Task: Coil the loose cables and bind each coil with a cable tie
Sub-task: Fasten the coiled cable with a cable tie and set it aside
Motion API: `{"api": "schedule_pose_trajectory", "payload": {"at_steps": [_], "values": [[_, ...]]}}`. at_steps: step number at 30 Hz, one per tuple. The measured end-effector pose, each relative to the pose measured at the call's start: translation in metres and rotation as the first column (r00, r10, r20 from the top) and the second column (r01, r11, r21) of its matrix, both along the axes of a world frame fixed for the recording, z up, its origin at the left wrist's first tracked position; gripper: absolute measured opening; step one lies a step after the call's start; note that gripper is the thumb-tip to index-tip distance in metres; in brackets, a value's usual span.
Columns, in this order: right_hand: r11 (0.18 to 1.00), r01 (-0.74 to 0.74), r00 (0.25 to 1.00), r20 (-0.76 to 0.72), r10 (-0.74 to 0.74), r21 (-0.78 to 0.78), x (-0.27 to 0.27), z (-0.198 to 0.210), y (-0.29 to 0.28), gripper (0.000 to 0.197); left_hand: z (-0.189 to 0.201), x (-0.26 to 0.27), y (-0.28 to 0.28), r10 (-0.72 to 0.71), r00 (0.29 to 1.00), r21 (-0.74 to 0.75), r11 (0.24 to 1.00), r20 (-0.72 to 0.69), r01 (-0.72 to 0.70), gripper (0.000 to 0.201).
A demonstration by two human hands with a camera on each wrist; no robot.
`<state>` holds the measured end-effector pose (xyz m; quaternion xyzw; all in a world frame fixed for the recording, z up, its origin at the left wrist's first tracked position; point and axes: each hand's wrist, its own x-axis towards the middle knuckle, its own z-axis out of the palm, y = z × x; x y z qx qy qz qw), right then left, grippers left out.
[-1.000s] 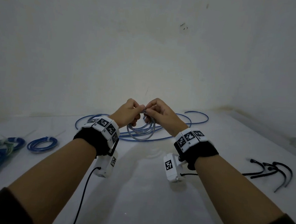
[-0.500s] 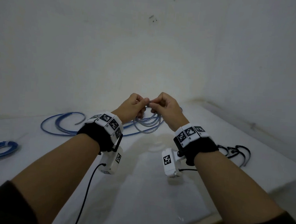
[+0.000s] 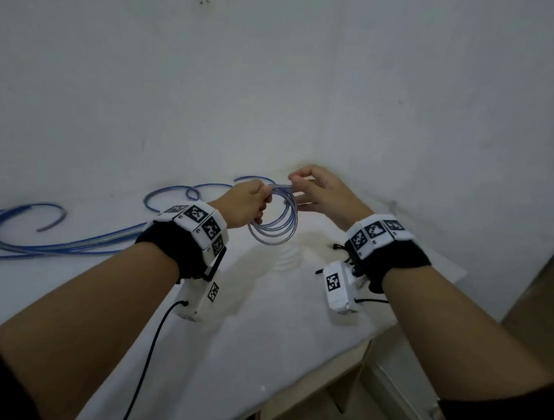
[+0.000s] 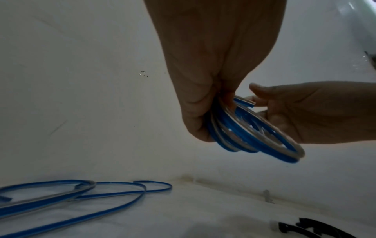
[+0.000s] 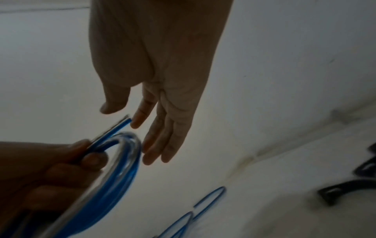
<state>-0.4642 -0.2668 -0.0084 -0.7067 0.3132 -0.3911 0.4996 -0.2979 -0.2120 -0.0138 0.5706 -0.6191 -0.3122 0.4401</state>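
A small coil of blue-and-clear cable point(image 3: 275, 234) hangs in the air above the white table point(image 3: 242, 355). My left hand point(image 3: 251, 204) grips the coil at its upper left, fingers curled round the strands point(image 4: 221, 132). My right hand point(image 3: 316, 193) is just right of the coil with its fingers straight point(image 5: 162, 136). Its thumb stands apart from them. The cable's cut end point(image 5: 124, 122) pokes out of the coil point(image 5: 122, 169) and touches the right index fingertip. No tie shows on this coil.
Loose blue cables point(image 3: 70, 244) sprawl over the table to the left and behind point(image 4: 81, 196). Black cable ties point(image 4: 305, 228) lie on the table below the hands, also seen at the right point(image 5: 346, 190). The table's right edge point(image 3: 368, 344) drops to the floor. A white wall stands close behind.
Both hands have swung to the right with the coil and lifted it. The right hand went from pinching the coil to straight fingers. The bound coils at the left left the view.
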Motion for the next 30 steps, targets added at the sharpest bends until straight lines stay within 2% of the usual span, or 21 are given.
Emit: {"api": "schedule_pose_trajectory", "payload": {"at_steps": [2,3,5,7,9,12,17,20,25,27,28,30], "values": [[0.992,0.103,0.967,-0.224,-0.118,-0.077,-0.026,-0.005,-0.013,0.012,-0.003,-0.007,-0.005,-0.003,0.998,0.013,1.000,0.067,0.002,0.033],[0.983,0.122,0.910,-0.379,-0.167,-0.141,-0.040,-0.010,-0.018,0.011,-0.005,-0.011,-0.006,-0.004,0.995,0.020,1.000,0.095,0.002,0.033],[0.973,0.082,0.726,-0.656,-0.208,-0.218,-0.061,-0.019,-0.026,0.013,-0.008,-0.015,-0.008,-0.002,0.991,0.027,1.000,0.133,-0.002,0.032],[0.972,0.002,0.540,-0.818,-0.198,-0.234,-0.073,-0.027,-0.025,0.014,-0.011,-0.019,-0.009,-0.006,0.985,0.031,1.000,0.172,0.001,0.033],[0.979,-0.048,0.453,-0.878,-0.155,-0.198,-0.078,-0.036,-0.023,0.018,-0.013,-0.021,-0.010,-0.008,0.981,0.039,0.999,0.196,0.000,0.033],[0.989,-0.062,0.408,-0.908,-0.096,-0.132,-0.079,-0.044,-0.024,0.017,-0.017,-0.021,-0.011,0.003,0.979,0.053,0.999,0.202,-0.014,0.033],[0.968,-0.133,0.287,-0.943,-0.166,-0.211,-0.070,-0.048,-0.025,0.021,-0.020,-0.018,-0.010,0.026,0.976,0.063,0.997,0.215,-0.040,0.033],[0.962,-0.138,0.292,-0.938,-0.189,-0.236,-0.070,-0.052,-0.027,0.017,-0.020,-0.015,-0.009,0.039,0.974,0.063,0.996,0.222,-0.055,0.033],[0.958,-0.130,0.394,-0.900,-0.187,-0.256,-0.073,-0.046,-0.026,0.006,-0.021,-0.007,-0.008,0.069,0.979,0.065,0.994,0.192,-0.082,0.033],[0.964,-0.127,0.434,-0.887,-0.157,-0.233,-0.072,-0.038,-0.026,0.008,-0.020,-0.003,-0.007,0.096,0.973,0.060,0.992,0.211,-0.111,0.033],[0.969,-0.120,0.470,-0.872,-0.135,-0.215,-0.070,-0.033,-0.025,0.009,-0.020,0.000,-0.006,0.111,0.968,0.057,0.990,0.225,-0.127,0.034],[0.986,-0.079,0.618,-0.784,-0.065,-0.145,-0.065,-0.023,-0.020,0.007,-0.019,0.007,-0.004,0.140,0.958,0.054,0.986,0.251,-0.159,0.034]]}}
